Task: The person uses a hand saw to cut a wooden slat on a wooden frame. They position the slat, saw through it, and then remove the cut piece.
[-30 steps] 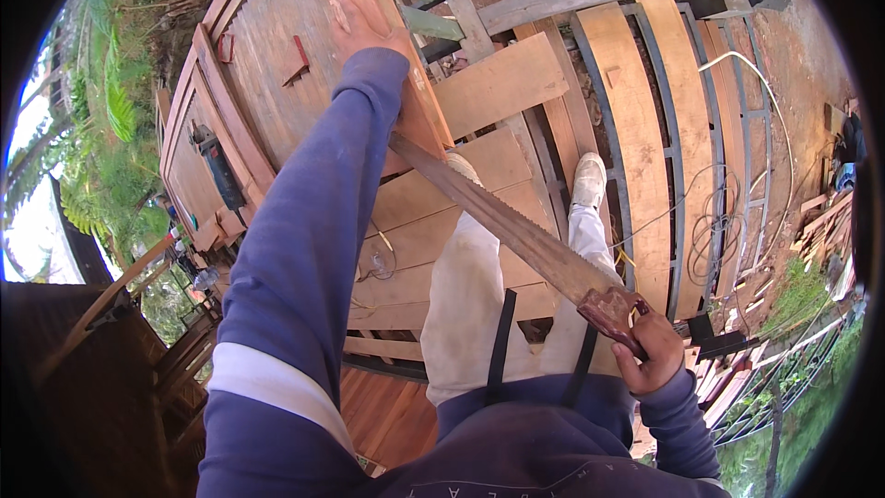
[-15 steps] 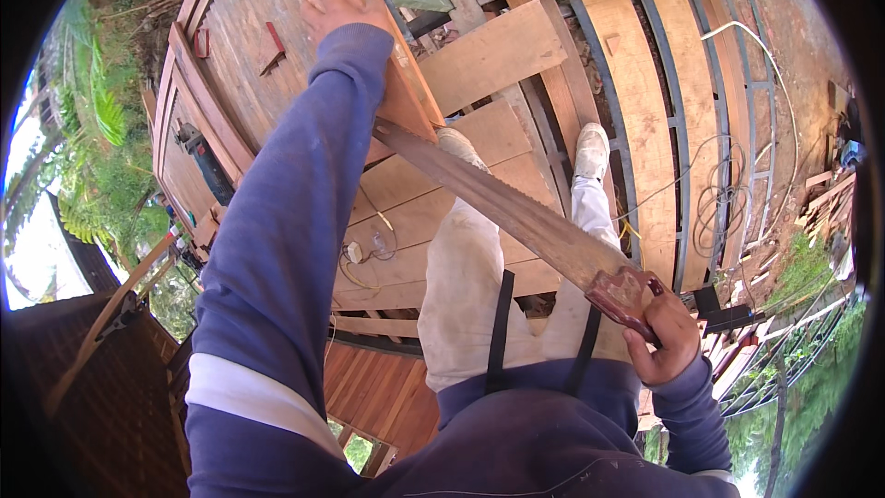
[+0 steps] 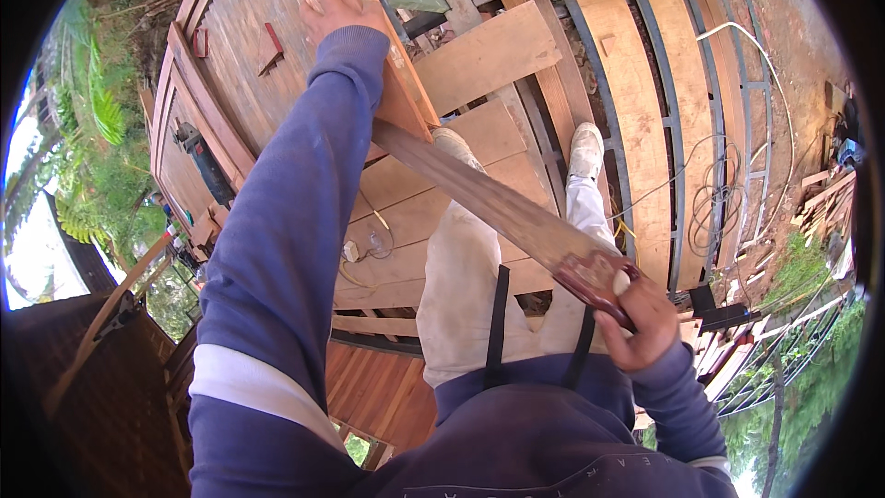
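My right hand [image 3: 643, 321] is wrapped round the dark red handle of a handsaw [image 3: 479, 200]. The long blade slants up and leftward across my legs, and its tip end passes beside my left sleeve at the near end of a reddish wooden board [image 3: 402, 92]. My left hand [image 3: 343, 14] lies on top of that board with fingers stretched out, pressing on it without gripping. Under and left of the board is a slatted wooden panel [image 3: 241, 9]. The exact contact of the teeth with the board is hidden by my forearm.
Two small red pieces [image 3: 270, 48] lie on the panel. A blue-green power tool [image 3: 205, 163] sits at its left edge. Loose planks [image 3: 489, 53] and a metal frame with gaps are around my shoes [image 3: 587, 149]. Cables [image 3: 719, 194] coil on the right.
My right hand has drawn the handsaw's handle leftward and slightly down, pushing the blade up-left along its length. My left hand stays on the board.
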A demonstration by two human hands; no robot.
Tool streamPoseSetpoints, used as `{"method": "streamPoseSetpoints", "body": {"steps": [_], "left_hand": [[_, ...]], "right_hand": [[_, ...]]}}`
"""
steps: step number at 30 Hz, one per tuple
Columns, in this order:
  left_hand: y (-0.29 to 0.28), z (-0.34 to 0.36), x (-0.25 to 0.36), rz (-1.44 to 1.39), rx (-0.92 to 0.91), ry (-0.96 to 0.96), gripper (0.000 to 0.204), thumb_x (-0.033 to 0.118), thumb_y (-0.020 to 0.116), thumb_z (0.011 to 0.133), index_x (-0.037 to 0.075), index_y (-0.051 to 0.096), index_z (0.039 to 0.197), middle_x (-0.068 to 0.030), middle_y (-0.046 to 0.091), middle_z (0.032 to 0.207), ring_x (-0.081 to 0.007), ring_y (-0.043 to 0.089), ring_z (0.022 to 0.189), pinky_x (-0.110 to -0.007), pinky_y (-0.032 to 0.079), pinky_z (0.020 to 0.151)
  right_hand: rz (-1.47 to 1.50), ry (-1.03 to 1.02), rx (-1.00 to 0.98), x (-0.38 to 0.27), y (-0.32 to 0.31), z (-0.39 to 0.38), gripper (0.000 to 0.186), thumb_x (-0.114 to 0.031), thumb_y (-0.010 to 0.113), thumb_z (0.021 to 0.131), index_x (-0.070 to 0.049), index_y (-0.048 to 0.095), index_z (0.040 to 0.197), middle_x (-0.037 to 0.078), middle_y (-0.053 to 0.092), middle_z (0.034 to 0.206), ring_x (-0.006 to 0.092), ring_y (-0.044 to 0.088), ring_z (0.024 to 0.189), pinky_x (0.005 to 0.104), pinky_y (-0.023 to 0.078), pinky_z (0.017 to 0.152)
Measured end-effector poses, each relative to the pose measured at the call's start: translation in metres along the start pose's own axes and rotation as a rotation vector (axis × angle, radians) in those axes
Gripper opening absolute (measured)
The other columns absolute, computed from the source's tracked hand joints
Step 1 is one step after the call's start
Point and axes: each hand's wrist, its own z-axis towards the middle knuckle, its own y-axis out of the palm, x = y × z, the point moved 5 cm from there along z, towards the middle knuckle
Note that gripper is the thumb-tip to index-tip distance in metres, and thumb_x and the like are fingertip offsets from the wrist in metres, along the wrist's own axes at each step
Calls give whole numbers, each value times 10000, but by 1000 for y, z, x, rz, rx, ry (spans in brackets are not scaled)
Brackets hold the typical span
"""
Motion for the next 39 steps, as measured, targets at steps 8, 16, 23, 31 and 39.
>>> {"method": "streamPoseSetpoints", "body": {"steps": [8, 16, 23, 31, 39], "left_hand": [[-2, 1, -1, 17, -41, -18, 859, 313, 603, 819, 60, 189, 1527, -359, 200, 1494, -485, 273, 1384, -435, 276, 1143], [-1, 0, -5, -3, -9, 4, 861, 322, 601, 821, 51, 186, 1526, -369, 213, 1482, -493, 272, 1379, -439, 274, 1143], [1, 0, 1, -7, -11, 16, 858, 315, 606, 818, 70, 193, 1528, -371, 208, 1481, -497, 291, 1368, -444, 281, 1139], [1, 1, -4, 11, 13, 11, 855, 311, 613, 817, 65, 202, 1525, -374, 228, 1470, -501, 304, 1358, -444, 290, 1133], [1, -3, -7, 11, 18, 22, 856, 312, 613, 817, 51, 203, 1522, -384, 233, 1463, -508, 294, 1361, -444, 280, 1136]], "right_hand": [[13, 9, -62, 13, -15, -23, 146, -74, 707, 722, 16, 599, 765, 176, 511, 678, 371, 519, 646, 420, 456, 655], [-49, 11, -101, 7, 5, 0, 184, -64, 733, 697, -4, 589, 794, 165, 546, 715, 368, 551, 683, 453, 462, 666], [-2, 47, -42, -10, 21, 30, 195, -75, 743, 692, -2, 596, 798, 154, 552, 708, 360, 548, 686, 450, 447, 635], [-23, -20, -12, -1, -12, -2, 148, -67, 698, 718, 14, 608, 804, 153, 489, 667, 342, 521, 614, 425, 424, 592], [6, 8, -36, 8, -6, -3, 145, -53, 694, 704, 9, 577, 762, 155, 483, 662, 360, 504, 605, 424, 415, 587]]}}
